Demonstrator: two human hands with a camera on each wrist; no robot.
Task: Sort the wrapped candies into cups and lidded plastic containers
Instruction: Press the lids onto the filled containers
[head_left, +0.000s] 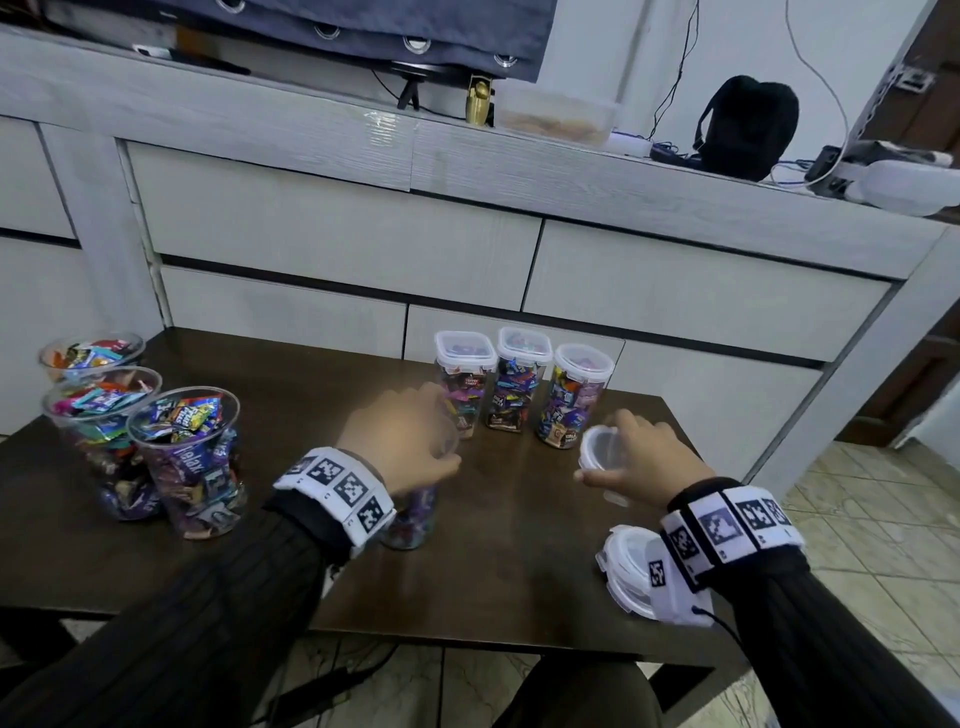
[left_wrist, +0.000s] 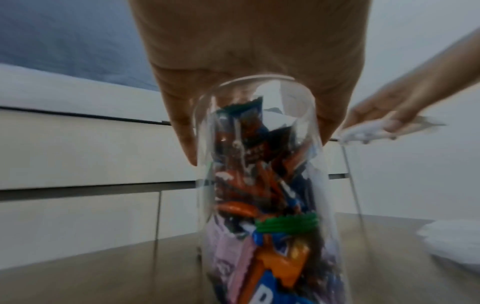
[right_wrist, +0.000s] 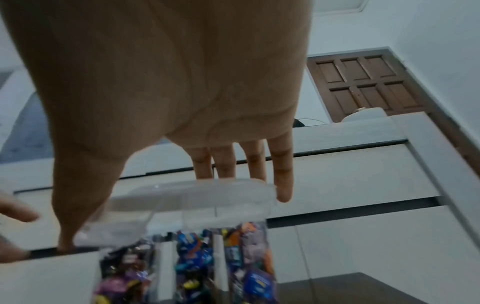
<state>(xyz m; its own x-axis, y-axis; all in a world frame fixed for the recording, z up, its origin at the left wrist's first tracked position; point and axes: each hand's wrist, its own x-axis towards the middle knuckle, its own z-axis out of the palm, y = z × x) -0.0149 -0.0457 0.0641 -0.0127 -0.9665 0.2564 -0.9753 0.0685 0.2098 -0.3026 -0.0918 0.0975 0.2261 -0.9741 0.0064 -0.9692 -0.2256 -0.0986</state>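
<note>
- A ribbed translucent round lid (head_left: 626, 569) lies flat near the dark wood counter's (head_left: 509, 582) front edge.
- The left hand (head_left: 402, 447) curls around the rim of a clear candy-filled container (left_wrist: 259, 185), standing upright.
- The right hand (head_left: 641, 457) pinches a second clear lid (head_left: 602, 449), lifted and tilted.
- A clear cup (head_left: 187, 457) at the left shows a "relax" wrapper.
- Three lidded containers (head_left: 514, 384) stand farthest back.

dim, even light | wide-angle bending at edges | wrist views soft, motion-blurred | faint glare

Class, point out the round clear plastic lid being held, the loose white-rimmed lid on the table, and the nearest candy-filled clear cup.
Round clear plastic lid (head_left: 602, 451), head view, centre.
Loose white-rimmed lid (head_left: 626, 564), head view, top face.
Nearest candy-filled clear cup (head_left: 195, 467), head view, side wall.
</note>
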